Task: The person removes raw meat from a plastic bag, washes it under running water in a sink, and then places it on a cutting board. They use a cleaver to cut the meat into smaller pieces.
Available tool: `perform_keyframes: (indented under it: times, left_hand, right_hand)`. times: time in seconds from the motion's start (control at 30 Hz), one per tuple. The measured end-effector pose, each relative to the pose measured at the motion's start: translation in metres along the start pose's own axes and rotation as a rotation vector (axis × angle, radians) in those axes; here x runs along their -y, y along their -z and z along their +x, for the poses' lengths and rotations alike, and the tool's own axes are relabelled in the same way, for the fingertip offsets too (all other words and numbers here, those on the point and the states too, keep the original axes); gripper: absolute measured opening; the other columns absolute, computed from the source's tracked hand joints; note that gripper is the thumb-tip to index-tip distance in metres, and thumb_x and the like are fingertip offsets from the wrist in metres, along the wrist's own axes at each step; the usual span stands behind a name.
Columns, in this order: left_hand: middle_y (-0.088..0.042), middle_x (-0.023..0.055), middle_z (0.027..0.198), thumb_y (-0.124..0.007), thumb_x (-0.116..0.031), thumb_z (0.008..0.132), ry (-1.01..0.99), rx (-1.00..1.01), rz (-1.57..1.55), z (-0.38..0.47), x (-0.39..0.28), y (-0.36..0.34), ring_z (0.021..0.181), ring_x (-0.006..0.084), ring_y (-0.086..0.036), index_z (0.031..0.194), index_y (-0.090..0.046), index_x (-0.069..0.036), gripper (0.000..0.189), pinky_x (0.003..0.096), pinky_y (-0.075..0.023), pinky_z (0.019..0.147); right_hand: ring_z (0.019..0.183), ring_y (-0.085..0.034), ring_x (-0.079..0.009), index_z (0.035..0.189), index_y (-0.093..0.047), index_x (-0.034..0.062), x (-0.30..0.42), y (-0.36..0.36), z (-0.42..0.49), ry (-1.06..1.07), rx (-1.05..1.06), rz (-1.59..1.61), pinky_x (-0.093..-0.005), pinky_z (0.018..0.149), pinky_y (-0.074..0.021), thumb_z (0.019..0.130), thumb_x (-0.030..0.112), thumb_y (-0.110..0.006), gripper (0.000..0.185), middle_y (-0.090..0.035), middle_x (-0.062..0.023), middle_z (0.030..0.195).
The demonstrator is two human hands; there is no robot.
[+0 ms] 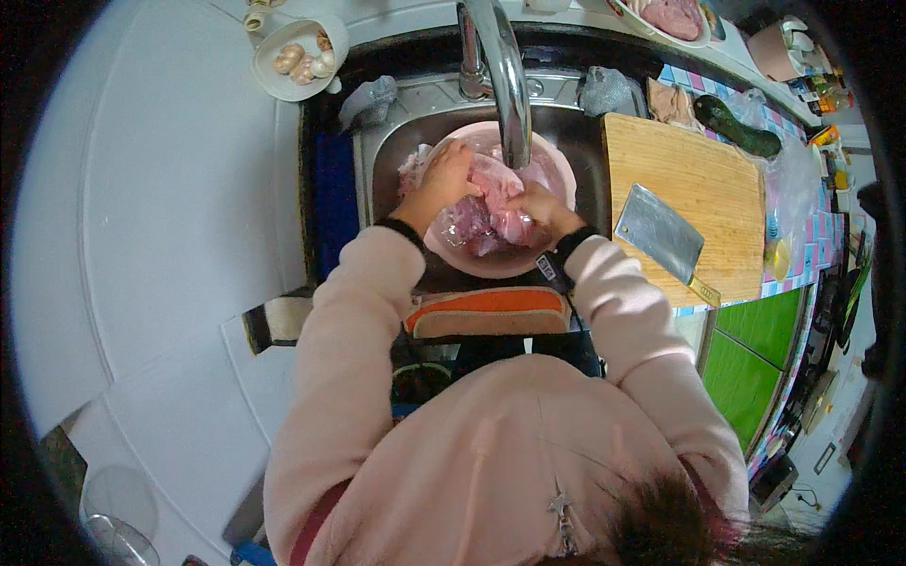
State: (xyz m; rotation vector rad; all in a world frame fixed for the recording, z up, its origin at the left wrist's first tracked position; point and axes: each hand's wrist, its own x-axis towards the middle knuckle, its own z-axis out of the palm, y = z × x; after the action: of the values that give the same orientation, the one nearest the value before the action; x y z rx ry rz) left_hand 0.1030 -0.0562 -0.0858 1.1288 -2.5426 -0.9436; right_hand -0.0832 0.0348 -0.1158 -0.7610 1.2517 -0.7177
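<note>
A pink basin (563,166) with water and raw meat stands in the steel sink (396,131), under the chrome faucet (514,92). My left hand (447,173) grips the upper left of a piece of raw meat (499,180) over the basin. On the right side of the same piece, my right hand (541,205) has its fingers closed around it. Darker meat (463,223) lies in the water below. More raw meat (409,173) shows left of the basin, partly hidden behind my left hand.
Right of the sink, a cleaver (662,230) rests on a wooden cutting board (722,191). Beyond it lies a dark green gourd-like vegetable (736,126). A white bowl (265,64) of garlic bulbs stands at upper left. Mesh scrubbers (601,90) sit by the sink's back corners.
</note>
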Motion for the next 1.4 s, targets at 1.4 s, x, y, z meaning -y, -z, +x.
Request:
perform_keyframes:
  times: [1.4]
  left_hand:
    - [-0.050,0.0110,0.111,-0.068,-0.036,0.065,0.183,0.280,0.570,0.006,-0.044,-0.064,0.107,0.0276,-0.043,0.104,-0.058,-0.007,0.050,0.0396,-0.0316,0.091]
  right_hand:
    - [0.060,-0.057,-0.0185,0.094,-0.057,0.0028,0.001,-0.015,-0.041,-0.264,-0.181,0.115,-0.0342,0.052,-0.0489,0.079,0.020,-0.060,0.023,-0.060,-0.0070,0.075]
